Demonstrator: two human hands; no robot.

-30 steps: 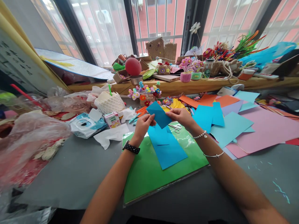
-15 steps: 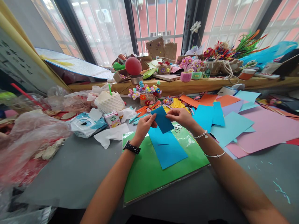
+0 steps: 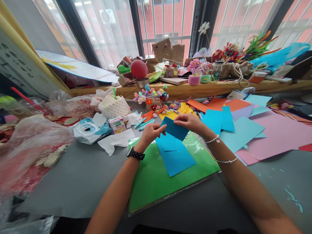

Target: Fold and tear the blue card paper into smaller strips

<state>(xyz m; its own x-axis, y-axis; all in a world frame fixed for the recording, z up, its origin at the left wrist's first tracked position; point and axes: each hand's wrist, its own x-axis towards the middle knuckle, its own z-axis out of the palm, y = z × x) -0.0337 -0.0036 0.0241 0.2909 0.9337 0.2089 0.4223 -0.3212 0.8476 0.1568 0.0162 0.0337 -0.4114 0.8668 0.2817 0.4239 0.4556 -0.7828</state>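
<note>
A small rectangle of blue paper (image 3: pixel 175 129) is held up between my two hands. My left hand (image 3: pixel 151 132) pinches its left edge between thumb and fingers. At its upper right edge my right hand (image 3: pixel 188 123) grips it the same way. Below lies a larger blue sheet (image 3: pixel 175 160) with a short slit or line across it. That sheet rests on a green sheet (image 3: pixel 148 185) in a clear plastic sleeve. A pair of scissors, mostly hidden behind the held paper, lies at the sleeve's far edge.
Blue, pale teal and pink paper (image 3: pixel 280 136) spreads over the right side. To the left are a wet wipes pack (image 3: pixel 91 130), a small drink carton (image 3: pixel 117 124), a tissue (image 3: pixel 117 141) and plastic bags (image 3: pixel 36 143). Craft flowers (image 3: pixel 151 96) stand before the cluttered window ledge (image 3: pixel 175 90).
The small blue paper has been turned to lie more sideways between my hands. My right hand has shifted slightly, and the paper now covers most of the scissors.
</note>
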